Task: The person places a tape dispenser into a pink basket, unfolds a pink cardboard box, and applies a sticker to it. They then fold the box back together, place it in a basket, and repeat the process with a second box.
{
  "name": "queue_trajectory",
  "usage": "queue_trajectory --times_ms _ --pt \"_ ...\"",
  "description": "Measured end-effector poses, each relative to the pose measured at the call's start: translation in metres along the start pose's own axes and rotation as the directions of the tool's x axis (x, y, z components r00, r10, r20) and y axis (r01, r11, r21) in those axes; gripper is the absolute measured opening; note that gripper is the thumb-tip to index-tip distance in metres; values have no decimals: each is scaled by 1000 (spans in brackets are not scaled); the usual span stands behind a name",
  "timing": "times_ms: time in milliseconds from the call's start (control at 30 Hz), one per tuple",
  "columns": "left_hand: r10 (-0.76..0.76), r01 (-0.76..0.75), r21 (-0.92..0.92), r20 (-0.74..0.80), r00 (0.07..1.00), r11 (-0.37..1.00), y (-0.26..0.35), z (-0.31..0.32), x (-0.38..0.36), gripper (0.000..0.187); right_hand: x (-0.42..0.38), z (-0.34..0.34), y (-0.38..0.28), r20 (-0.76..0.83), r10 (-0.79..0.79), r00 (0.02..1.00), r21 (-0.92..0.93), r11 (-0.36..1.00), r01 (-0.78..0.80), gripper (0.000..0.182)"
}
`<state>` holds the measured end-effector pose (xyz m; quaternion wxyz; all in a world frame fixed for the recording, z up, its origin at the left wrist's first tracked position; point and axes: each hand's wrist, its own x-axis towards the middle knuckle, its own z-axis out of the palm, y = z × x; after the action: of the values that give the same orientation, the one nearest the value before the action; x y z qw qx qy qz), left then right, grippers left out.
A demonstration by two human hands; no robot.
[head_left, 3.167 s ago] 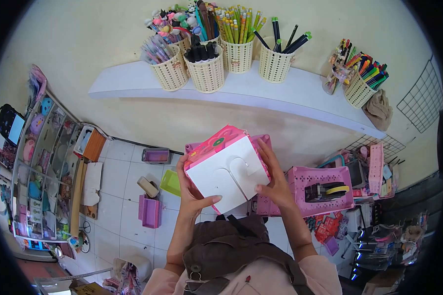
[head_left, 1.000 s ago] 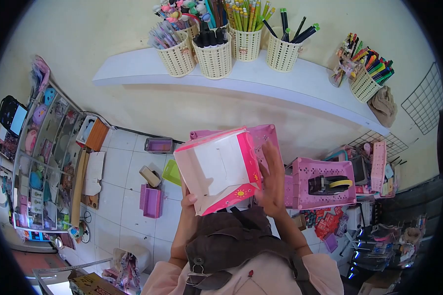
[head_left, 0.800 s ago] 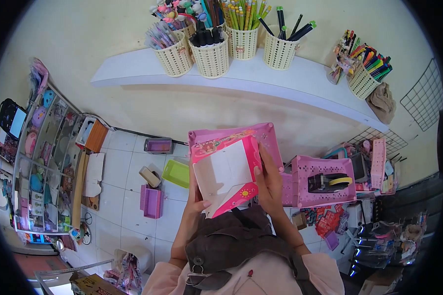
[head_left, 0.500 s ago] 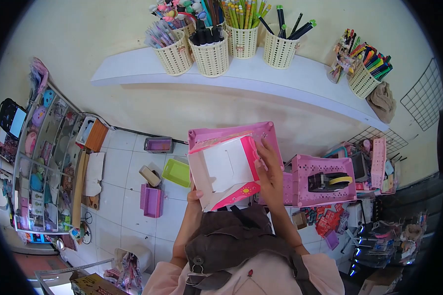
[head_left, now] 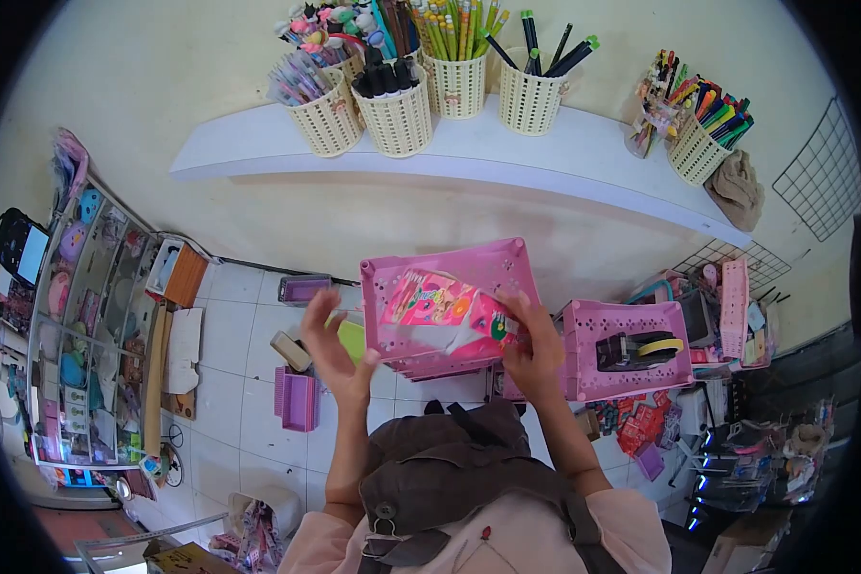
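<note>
The flattened pink box is lying inside the pink basket, its long axis running left to right and its printed face turned up. The right hand is pinching the box's right end in its grip; the left hand is hanging open, holding nothing. A white shelf of pen cups is spanning the wall above a tiled floor.

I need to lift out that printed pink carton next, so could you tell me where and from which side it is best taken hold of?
Judging by its pose, grip the carton by its right end, where the right hand already holds it. It lies flat in the pink basket, whose walls block the other sides. The left hand is open beside it.
</note>
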<state>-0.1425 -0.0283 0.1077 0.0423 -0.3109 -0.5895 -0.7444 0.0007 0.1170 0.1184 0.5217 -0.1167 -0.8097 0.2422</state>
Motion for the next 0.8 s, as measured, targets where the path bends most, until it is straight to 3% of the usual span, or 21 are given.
queue_trajectory --times_ms 33,67,100,133,167,233,267,367,433,567,600,667,700,733,767,800 --pt "-72 71 -12 -53 996 997 12 3 -8 63 3 -1 3 9 -212 977 -109 971 212 40" --pt "-69 68 -12 -53 996 998 14 1 -14 63 5 -1 4 7 -213 977 -109 971 213 40" --pt "-309 364 -301 216 926 881 15 0 -18 55 8 -1 4 37 -357 933 -209 910 357 36" --pt "-413 653 -458 521 747 604 16 0 -20 48 10 -2 3 82 -488 869 -301 819 489 32" --pt "-411 653 -457 522 747 604 17 7 -23 48 10 -2 1 81 -489 869 -302 818 489 32" --pt "-507 790 -598 643 574 136 22 26 -28 43 9 -4 -3 189 -580 792 -260 748 610 26" --pt "-508 791 -598 644 571 132 22 27 -29 43 8 -4 -2 192 -577 793 -261 749 609 26" --pt "-565 791 -594 607 559 145 21 27 -33 46 2 -5 2 283 -694 662 -240 617 750 19" --pt "-683 818 -573 580 444 46 14 25 -35 40 -2 -4 5 274 -708 651 -239 606 759 18" --pt "-684 831 -552 582 441 66 8 29 -35 41 -13 -5 11 294 -679 673 -274 614 740 24" --pt "-657 808 -586 585 476 65 8 32 -33 37 -19 -5 16 297 -676 675 -277 616 738 24" --pt "-628 784 -617 587 511 61 2 33 -32 35 -31 -4 26 270 -644 716 -198 691 696 42" --pt "-619 788 -607 579 530 107 -9 30 -35 37 -33 -4 23 270 -642 718 -199 692 694 42" --pt "-611 790 -594 572 548 152 -20 28 -37 39 -34 -4 18 200 -423 884 -99 889 447 53" --pt "-615 793 -591 573 542 148 -30 27 -38 39 -36 -4 14 161 -154 975 21 988 152 64" --pt "-586 795 -594 603 541 123 -40 29 -37 42 -36 -4 17 162 -147 976 18 989 146 64"
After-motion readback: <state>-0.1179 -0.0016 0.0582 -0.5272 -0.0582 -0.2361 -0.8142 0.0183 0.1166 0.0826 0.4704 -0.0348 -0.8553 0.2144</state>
